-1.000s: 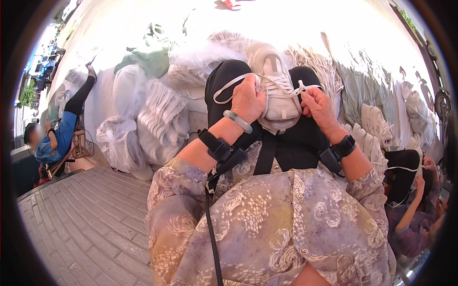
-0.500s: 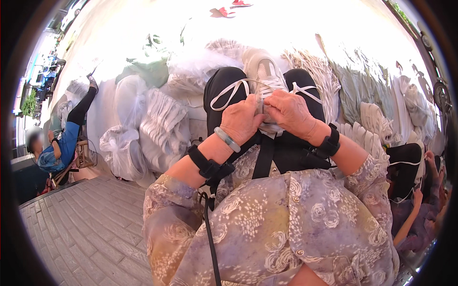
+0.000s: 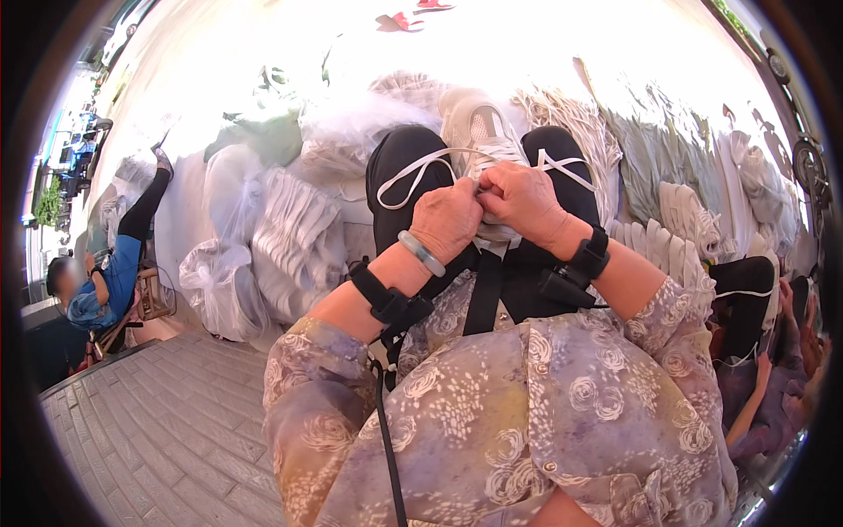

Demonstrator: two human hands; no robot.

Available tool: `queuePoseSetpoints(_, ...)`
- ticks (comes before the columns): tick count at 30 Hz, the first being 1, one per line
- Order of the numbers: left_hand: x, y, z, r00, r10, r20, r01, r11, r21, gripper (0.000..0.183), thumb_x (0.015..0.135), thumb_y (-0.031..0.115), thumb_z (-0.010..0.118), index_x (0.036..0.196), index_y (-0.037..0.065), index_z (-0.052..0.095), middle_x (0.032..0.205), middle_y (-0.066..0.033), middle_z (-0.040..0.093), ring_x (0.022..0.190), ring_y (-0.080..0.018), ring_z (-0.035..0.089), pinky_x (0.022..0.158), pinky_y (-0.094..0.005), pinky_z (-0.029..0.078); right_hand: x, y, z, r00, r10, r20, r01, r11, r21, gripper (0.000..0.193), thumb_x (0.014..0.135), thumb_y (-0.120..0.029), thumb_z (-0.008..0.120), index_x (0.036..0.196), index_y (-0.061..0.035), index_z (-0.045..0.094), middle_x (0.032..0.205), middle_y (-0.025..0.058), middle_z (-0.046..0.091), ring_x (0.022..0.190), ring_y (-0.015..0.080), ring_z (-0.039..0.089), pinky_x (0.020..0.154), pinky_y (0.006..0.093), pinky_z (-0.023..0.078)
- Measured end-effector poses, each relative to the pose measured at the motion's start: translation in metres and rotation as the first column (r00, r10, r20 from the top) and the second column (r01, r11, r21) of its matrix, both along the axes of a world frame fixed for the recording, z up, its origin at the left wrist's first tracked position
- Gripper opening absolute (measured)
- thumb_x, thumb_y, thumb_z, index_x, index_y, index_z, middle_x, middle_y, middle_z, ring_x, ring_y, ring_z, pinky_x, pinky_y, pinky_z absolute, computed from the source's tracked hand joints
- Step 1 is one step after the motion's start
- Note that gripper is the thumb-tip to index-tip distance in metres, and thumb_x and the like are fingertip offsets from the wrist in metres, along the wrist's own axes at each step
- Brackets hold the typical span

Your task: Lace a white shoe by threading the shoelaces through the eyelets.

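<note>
A pale beige-white sneaker (image 3: 481, 119) stands between my black-trousered knees, toe pointing away. Its white shoelace (image 3: 399, 186) loops out over the left knee, and another lace end (image 3: 564, 162) lies across the right knee. My left hand (image 3: 446, 218) and my right hand (image 3: 527, 204) meet over the upper part of the shoe near its opening. Both have their fingers pinched together at the lacing, fingertips nearly touching. The bit of lace between them is mostly hidden by the fingers.
Clear plastic bags of pale shoe parts (image 3: 230, 281) and stacked pieces (image 3: 299, 233) lie to the left. Bundles of laces (image 3: 566, 123) and more pale pieces (image 3: 663, 250) lie right. One person (image 3: 92, 285) sits far left; another person's arm (image 3: 752, 400) shows at right.
My hands have drawn closer together over the lacing, the right fingers now pinched near the left fingertips. The view has shifted slightly; the lace loop on the left knee lies wider.
</note>
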State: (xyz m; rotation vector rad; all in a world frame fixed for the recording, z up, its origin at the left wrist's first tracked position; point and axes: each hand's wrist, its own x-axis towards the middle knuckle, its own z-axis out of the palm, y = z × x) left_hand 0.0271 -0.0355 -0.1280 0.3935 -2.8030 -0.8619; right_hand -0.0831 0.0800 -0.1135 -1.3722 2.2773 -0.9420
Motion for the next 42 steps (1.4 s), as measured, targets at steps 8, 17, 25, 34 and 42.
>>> queuePoseSetpoints(8,0.002,-0.010,0.005,0.999,-0.038,-0.001,0.038,0.998,0.041,0.015,0.079,0.009,0.050,0.091,0.001,0.055,0.069,-0.0207,0.059,0.067,-0.0365,0.060,0.061,-0.0428,0.048,0.002,-0.010,0.000,0.996,0.018,-0.092,-0.016,1.000,0.026,0.014,0.072,-0.019,0.059,0.072,-0.0045,0.058,0.074,0.0156,0.060,0.072,0.0347,0.060,0.064,0.0436,0.046)
queuePoseSetpoints(17,0.009,-0.015,-0.002,0.999,0.009,-0.044,0.002,0.969,0.247,0.020,0.083,0.011,0.048,0.099,0.002,0.057,0.072,-0.0200,0.060,0.070,-0.0368,0.061,0.063,-0.0405,0.048,0.007,-0.013,0.005,0.997,-0.004,-0.079,0.010,0.996,0.084,0.013,0.074,-0.015,0.057,0.076,-0.0028,0.060,0.075,0.0186,0.062,0.074,0.0366,0.061,0.066,0.0449,0.047)
queuePoseSetpoints(25,0.006,-0.001,0.013,0.992,-0.024,0.128,0.021,1.000,0.022,0.031,0.080,0.010,0.047,0.110,0.003,0.051,0.076,-0.0215,0.061,0.072,-0.0378,0.060,0.065,-0.0438,0.048,0.004,0.028,0.030,0.888,0.162,-0.431,-0.094,0.980,0.176,0.007,0.069,-0.007,0.057,0.076,-0.0057,0.057,0.075,0.0122,0.059,0.071,0.0297,0.061,0.061,0.0369,0.048)
queuePoseSetpoints(34,0.014,-0.001,0.012,0.997,-0.051,-0.060,0.051,0.999,0.000,0.029,0.081,0.015,0.055,0.105,-0.001,0.052,0.074,-0.0184,0.062,0.067,-0.0344,0.061,0.063,-0.0389,0.048,-0.077,0.277,-0.046,0.898,-0.341,-0.279,0.400,0.896,0.193,0.006,0.079,-0.009,0.056,0.080,-0.0036,0.053,0.074,0.0155,0.052,0.073,0.0351,0.054,0.063,0.0416,0.042)
queuePoseSetpoints(42,-0.009,-0.015,0.004,0.971,0.238,-0.031,-0.218,0.926,0.309,0.030,0.078,0.014,0.061,0.101,-0.001,0.049,0.064,-0.0095,0.061,0.055,-0.0214,0.060,0.056,-0.0311,0.047,-0.042,0.178,-0.005,0.993,-0.034,-0.113,0.041,0.997,0.060,0.021,0.072,-0.010,0.064,0.091,-0.0027,0.057,0.090,0.0132,0.057,0.086,0.0322,0.055,0.074,0.0389,0.043)
